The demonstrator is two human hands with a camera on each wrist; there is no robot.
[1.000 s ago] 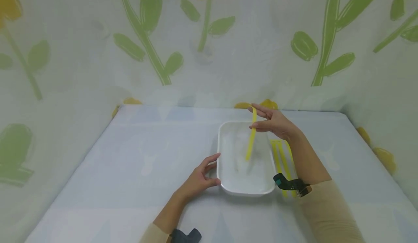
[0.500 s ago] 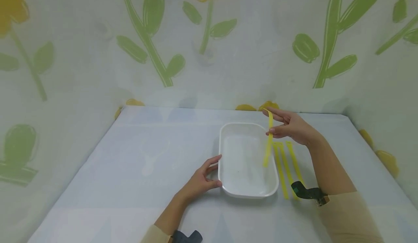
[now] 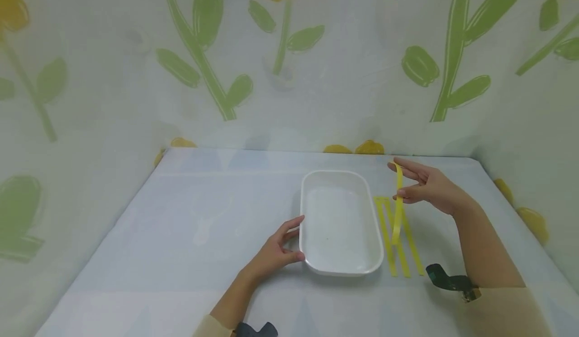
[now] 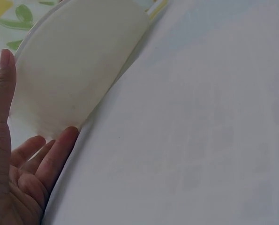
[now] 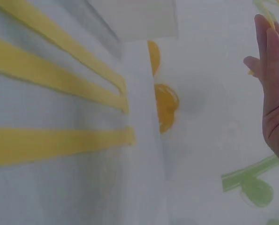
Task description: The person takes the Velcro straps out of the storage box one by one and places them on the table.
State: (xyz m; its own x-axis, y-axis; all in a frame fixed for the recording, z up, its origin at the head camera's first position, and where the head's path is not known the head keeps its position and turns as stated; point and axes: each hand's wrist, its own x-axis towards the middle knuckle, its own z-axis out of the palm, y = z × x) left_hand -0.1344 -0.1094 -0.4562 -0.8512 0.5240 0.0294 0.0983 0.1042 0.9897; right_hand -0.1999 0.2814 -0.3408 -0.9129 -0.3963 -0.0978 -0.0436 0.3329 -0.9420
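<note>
A white rectangular tray (image 3: pixel 341 216) with rounded corners and raised walls lies on the table. My left hand (image 3: pixel 273 251) rests against its left side, thumb and fingertips spread at the rim; in the left wrist view the thumb (image 4: pixel 3 84) stands at the rim while the other fingers touch the wall lower down. To the right of the tray, my right hand (image 3: pixel 427 186) pinches a thin yellow strip (image 3: pixel 398 216) between thumb and fingers, its lower end hanging down. Beneath it lie three similar yellow strips (image 3: pixel 413 249), side by side.
A pale patterned cloth covers the table (image 3: pixel 217 216). Behind it rises a flower-print backdrop (image 3: pixel 325 90), which also closes in both sides. Dark wrist cameras (image 3: pixel 448 279) sit at the sleeve ends.
My right hand has carried the yellow strip rightward from above the tray to over the strips on the table. The left hand has stayed at the tray's left rim.
</note>
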